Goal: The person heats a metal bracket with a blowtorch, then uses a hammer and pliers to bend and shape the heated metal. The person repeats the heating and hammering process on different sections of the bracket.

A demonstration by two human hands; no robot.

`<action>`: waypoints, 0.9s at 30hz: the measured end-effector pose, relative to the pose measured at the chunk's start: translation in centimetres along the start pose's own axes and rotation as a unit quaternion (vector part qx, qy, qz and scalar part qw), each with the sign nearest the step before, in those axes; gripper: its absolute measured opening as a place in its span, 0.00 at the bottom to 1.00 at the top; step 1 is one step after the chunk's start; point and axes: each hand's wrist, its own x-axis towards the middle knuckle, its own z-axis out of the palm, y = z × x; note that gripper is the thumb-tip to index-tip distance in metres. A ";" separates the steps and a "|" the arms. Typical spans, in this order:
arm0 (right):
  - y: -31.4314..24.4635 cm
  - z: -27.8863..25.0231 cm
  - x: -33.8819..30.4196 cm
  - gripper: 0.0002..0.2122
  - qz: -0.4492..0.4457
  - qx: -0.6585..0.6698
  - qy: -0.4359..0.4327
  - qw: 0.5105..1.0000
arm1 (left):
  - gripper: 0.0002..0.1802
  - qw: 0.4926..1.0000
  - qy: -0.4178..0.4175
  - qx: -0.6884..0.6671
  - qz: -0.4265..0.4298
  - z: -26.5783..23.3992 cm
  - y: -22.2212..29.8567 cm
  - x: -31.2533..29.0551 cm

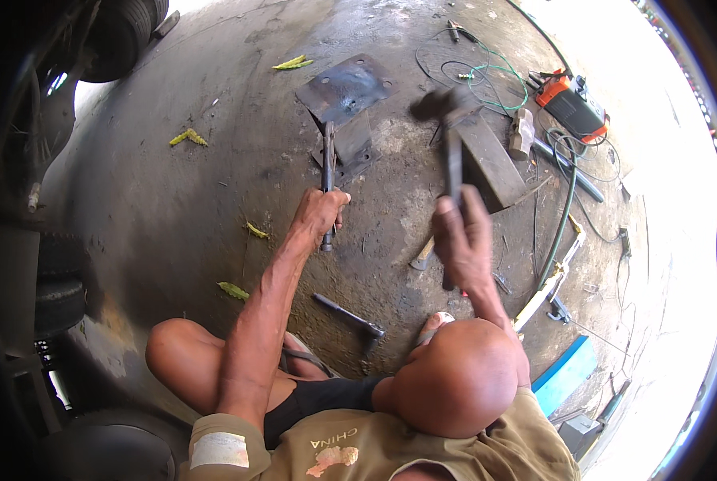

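My left hand [318,212] is wrapped round a dark metal bar-like tool [328,164], whose exact kind I cannot make out. Its far end stands at a bent, bluish-grey metal plate [345,86] with holes near its corners, on the ground. A lower section of metal with holes [353,146] lies under and beside that end. To the right, my right hand [464,240] grips a hammer [454,160] by its handle. The hammer's dark head is smeared by motion and is held up, apart from the plate.
Right of the plate lies a steel channel [493,156], near a sledgehammer head [521,135]. An orange-black machine [573,104] with cables stands beyond. A ratchet wrench [349,313] lies by my feet, a wooden handle [424,255] nearby. Tyres [118,36] stand at far left.
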 end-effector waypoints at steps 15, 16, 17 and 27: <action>13.1 6.8 5.7 0.25 0.136 -0.252 -0.020 0.958 | 0.14 1.000 0.030 -0.007 -0.002 -0.1 0.7 -0.1; 11.5 6.4 5.1 0.25 0.121 -0.228 -0.013 0.966 | 0.15 0.999 0.025 -0.023 -0.009 0.3 0.7 -0.8; 11.4 5.9 3.8 0.25 0.123 -0.234 -0.008 0.964 | 0.15 0.999 0.023 -0.036 -0.006 0.4 1.3 -1.0; -7.9 2.2 0.7 0.27 -0.314 0.041 0.043 0.948 | 0.11 0.999 0.021 0.000 -0.030 1.1 -0.7 0.0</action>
